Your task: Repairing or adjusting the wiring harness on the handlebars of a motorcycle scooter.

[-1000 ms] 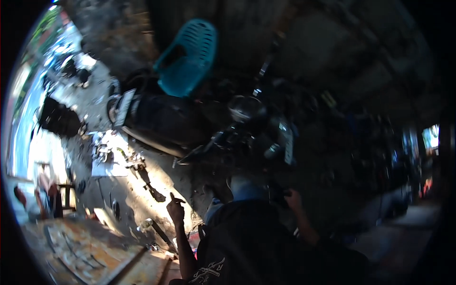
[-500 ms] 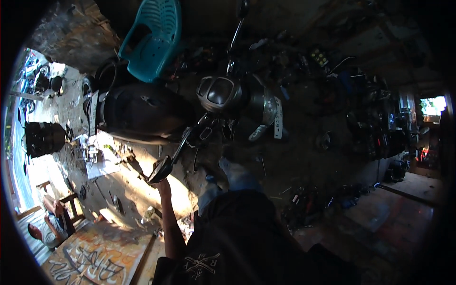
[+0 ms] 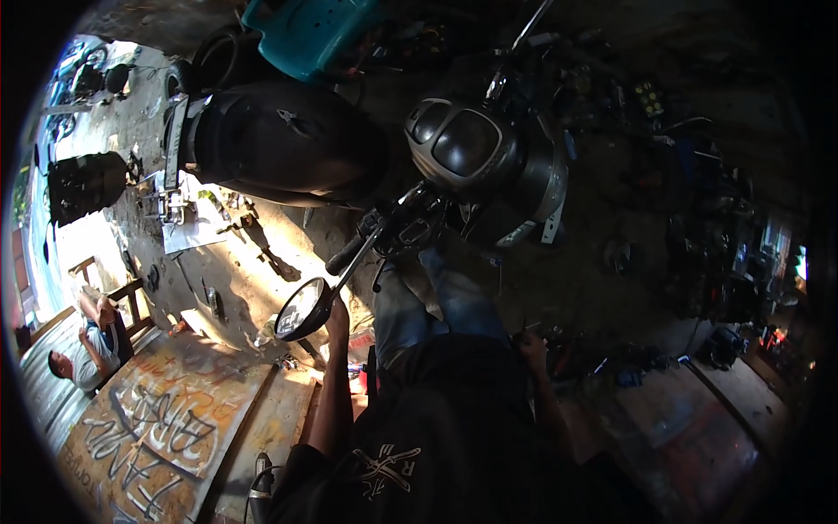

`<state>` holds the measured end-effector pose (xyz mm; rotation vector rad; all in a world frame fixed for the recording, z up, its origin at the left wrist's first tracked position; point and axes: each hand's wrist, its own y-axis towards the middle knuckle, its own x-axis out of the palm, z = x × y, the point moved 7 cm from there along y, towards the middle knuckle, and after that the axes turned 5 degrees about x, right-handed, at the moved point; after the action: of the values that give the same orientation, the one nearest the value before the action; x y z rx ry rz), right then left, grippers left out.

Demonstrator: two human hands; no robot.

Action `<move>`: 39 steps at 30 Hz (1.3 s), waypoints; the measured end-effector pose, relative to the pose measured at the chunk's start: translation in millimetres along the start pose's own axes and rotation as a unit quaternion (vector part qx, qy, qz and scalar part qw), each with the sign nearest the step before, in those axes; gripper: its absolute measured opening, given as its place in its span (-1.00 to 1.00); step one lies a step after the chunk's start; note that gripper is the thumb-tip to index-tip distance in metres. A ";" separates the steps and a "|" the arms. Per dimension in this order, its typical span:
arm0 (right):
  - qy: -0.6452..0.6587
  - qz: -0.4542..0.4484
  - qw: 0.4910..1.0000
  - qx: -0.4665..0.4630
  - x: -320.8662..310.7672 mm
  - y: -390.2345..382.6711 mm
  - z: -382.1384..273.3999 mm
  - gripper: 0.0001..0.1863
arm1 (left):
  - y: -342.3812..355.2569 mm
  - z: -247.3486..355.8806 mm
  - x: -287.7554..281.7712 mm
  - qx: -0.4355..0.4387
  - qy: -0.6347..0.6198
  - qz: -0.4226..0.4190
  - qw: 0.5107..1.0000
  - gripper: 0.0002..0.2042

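A scooter stands across the view, with its dark seat point(image 3: 288, 140), grey front housing point(image 3: 458, 144) and handlebar point(image 3: 406, 223). From the handlebar a round rear-view mirror point(image 3: 305, 310) sticks out on a thin stem toward me. My left hand point(image 3: 338, 323) is right beside the mirror, partly behind its rim, so its fingers are hidden and I cannot tell if they touch it. In shadow beside my waist, my right hand point(image 3: 532, 348) has its fingers curled in; what they hold, if anything, is too dark to make out.
A teal plastic chair point(image 3: 310, 39) is beyond the scooter. At left a person point(image 3: 92, 354) sits by a painted board point(image 3: 166, 428). Metal parts point(image 3: 170, 208) lie on a pale sheet in the sunlight. Dark clutter point(image 3: 716, 253) lines the right side.
My view has shifted, and the scooter now appears higher and larger. My right hand has come into sight beside my waist. My left hand remains near the mirror.
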<state>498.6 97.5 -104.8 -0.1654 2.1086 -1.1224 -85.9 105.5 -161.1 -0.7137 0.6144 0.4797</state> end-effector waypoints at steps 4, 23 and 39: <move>-0.115 0.145 0.983 0.017 -4.9 -20.5 -25.3 -0.55 | -51.3 -87.1 60.2 -0.024 0.188 -0.167 0.968 -0.36; 0.428 0.131 0.889 -0.092 153.0 -125.2 -230.4 -0.65 | -111.4 152.0 75.8 0.087 -0.146 -0.532 0.830 -0.61; 0.250 -0.088 0.964 -0.029 193.6 -157.4 -167.3 -0.60 | -59.1 96.4 32.7 0.269 0.140 -0.240 0.922 -0.51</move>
<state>215.1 31.1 -30.8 -0.1062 2.6167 -1.3096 6.7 142.3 -98.4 -0.3801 0.7672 -0.2531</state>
